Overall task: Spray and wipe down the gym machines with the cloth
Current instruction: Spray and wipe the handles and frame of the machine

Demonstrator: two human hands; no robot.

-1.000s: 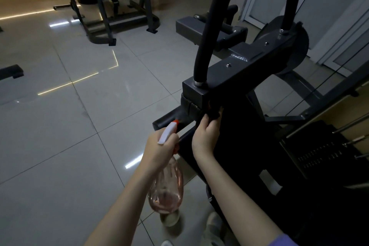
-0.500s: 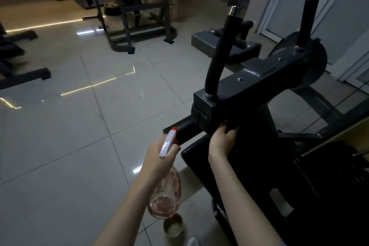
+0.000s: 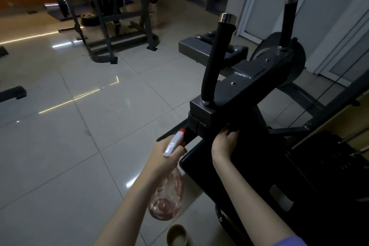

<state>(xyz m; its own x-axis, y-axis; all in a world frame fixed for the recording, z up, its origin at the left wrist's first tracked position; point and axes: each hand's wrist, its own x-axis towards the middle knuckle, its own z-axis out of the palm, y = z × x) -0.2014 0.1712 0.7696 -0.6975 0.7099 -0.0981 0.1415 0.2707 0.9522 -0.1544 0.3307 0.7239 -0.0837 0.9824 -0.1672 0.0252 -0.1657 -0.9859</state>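
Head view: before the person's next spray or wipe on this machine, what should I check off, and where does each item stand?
1. Left hand grips the spray bottle: ok.
2. Nozzle faces the machine: ok.
3. Liquid left in the bottle: ok, a pinkish pool at the bottom.
4. Right hand on the machine, under its top bar: ok.
5. Cloth in the right hand: cannot tell, too dark.
6. Floor by the base free: not ok, a small round container sits there.
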